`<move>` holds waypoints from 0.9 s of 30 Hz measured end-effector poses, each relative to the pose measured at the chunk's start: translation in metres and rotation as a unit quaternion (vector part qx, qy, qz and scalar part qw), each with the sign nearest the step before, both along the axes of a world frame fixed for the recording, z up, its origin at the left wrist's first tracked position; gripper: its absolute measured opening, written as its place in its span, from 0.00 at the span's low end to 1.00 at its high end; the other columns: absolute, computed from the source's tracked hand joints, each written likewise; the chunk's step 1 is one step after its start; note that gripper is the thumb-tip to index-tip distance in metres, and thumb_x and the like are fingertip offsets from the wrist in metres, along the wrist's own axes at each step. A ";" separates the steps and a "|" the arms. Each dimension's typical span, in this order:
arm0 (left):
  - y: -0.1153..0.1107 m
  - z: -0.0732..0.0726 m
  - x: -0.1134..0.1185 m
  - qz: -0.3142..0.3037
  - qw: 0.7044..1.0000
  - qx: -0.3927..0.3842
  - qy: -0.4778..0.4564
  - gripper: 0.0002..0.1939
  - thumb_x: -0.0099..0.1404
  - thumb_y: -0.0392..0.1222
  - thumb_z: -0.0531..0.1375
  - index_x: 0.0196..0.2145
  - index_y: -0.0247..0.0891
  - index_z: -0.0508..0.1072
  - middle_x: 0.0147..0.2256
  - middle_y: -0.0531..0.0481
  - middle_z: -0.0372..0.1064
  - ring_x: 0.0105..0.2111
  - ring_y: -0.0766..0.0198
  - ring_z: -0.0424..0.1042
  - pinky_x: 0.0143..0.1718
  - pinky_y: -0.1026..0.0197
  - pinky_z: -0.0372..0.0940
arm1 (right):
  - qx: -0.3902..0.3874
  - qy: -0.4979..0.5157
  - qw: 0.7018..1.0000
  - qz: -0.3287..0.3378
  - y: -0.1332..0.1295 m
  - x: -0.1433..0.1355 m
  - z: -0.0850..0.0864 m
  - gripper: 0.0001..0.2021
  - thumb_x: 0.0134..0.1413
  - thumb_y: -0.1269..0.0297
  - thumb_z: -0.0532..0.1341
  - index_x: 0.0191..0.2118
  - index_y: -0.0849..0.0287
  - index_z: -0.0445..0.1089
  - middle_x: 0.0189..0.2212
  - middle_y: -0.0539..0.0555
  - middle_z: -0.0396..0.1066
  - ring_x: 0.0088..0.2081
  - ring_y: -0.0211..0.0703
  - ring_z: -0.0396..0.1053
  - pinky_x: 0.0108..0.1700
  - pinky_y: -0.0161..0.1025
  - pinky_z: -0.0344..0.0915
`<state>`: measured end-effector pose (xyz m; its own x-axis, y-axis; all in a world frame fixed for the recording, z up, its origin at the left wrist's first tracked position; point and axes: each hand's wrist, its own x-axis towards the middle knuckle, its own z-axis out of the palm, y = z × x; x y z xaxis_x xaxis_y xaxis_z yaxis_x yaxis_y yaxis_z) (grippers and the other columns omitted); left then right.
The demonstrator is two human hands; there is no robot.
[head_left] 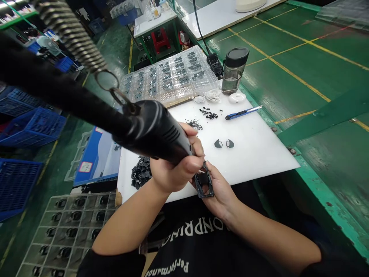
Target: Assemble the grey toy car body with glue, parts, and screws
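The left hand [170, 176] wraps around a black electric screwdriver [163, 132]. Just beside it, the right hand [221, 192] holds a small black plastic frame [203, 178], a bit shiny, with thin sides. Beyond both hands, two flat dark pieces [224, 143] and a blue box cutter [242, 112] lie on the white bench [259, 150].

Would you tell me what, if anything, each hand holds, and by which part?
Left hand: black power tool, gripped around its lower body. Right hand: small black frame-like part, held by its edge.
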<state>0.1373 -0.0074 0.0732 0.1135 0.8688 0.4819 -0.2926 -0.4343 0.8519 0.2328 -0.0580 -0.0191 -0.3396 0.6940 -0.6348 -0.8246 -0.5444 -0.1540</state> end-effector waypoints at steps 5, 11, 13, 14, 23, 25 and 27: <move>0.026 0.021 -0.007 0.090 0.995 0.007 -0.031 0.35 0.48 0.67 0.66 0.46 0.38 0.73 0.21 0.53 0.66 0.17 0.66 0.65 0.18 0.61 0.62 | 0.109 -0.119 0.986 0.039 -0.001 0.009 0.002 0.14 0.60 0.52 0.60 0.37 0.60 0.67 0.37 0.57 0.75 0.39 0.41 0.74 0.52 0.45 0.69; 0.082 -0.012 0.005 0.140 0.990 0.011 -0.017 0.27 0.56 0.63 0.63 0.43 0.40 0.70 0.21 0.55 0.65 0.18 0.68 0.66 0.20 0.63 0.62 | 0.604 -0.550 0.556 0.152 0.015 0.014 -0.014 0.08 0.59 0.58 0.61 0.37 0.58 0.68 0.42 0.60 0.74 0.42 0.49 0.72 0.45 0.46 0.68; 0.093 -0.027 0.011 0.142 0.990 -0.012 0.001 0.28 0.54 0.63 0.64 0.44 0.39 0.69 0.22 0.55 0.65 0.19 0.68 0.67 0.23 0.63 0.64 | 0.685 -0.622 0.351 0.143 0.023 0.007 -0.023 0.07 0.60 0.61 0.59 0.35 0.60 0.68 0.43 0.62 0.72 0.41 0.50 0.70 0.44 0.47 0.68; 0.097 -0.033 0.013 0.141 0.990 -0.021 0.009 0.29 0.54 0.63 0.65 0.44 0.39 0.68 0.23 0.55 0.66 0.20 0.68 0.68 0.24 0.63 0.65 | 0.699 -0.642 0.283 0.139 0.026 0.004 -0.027 0.08 0.61 0.62 0.59 0.34 0.60 0.68 0.43 0.63 0.72 0.40 0.49 0.70 0.44 0.47 0.67; 0.098 -0.038 0.007 0.152 0.988 -0.014 0.007 0.28 0.54 0.60 0.65 0.45 0.38 0.68 0.22 0.55 0.66 0.20 0.68 0.68 0.26 0.62 0.66 | 0.698 -0.663 0.256 0.086 0.031 0.005 -0.031 0.14 0.57 0.53 0.63 0.36 0.61 0.69 0.47 0.62 0.70 0.46 0.52 0.67 0.51 0.49 0.64; 0.091 -0.031 0.004 0.145 0.989 -0.002 -0.020 0.26 0.56 0.60 0.64 0.44 0.39 0.68 0.22 0.55 0.66 0.19 0.68 0.67 0.24 0.63 0.66 | 0.670 -0.673 0.311 0.035 0.034 0.014 -0.027 0.11 0.58 0.56 0.62 0.36 0.61 0.69 0.43 0.60 0.72 0.42 0.49 0.67 0.45 0.46 0.65; 0.081 -0.022 0.003 0.141 0.989 0.007 -0.037 0.26 0.57 0.61 0.63 0.44 0.39 0.69 0.21 0.55 0.65 0.19 0.68 0.67 0.23 0.63 0.65 | 0.615 -0.702 0.357 -0.008 0.040 0.025 -0.023 0.06 0.60 0.63 0.61 0.36 0.61 0.70 0.36 0.58 0.73 0.38 0.47 0.67 0.41 0.44 0.65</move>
<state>0.1404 0.0734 0.0515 -0.1685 0.8536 0.4929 -0.2187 -0.5199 0.8257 0.2583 -0.0176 -0.0425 -0.2760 0.7360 0.6181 0.5357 0.6517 -0.5369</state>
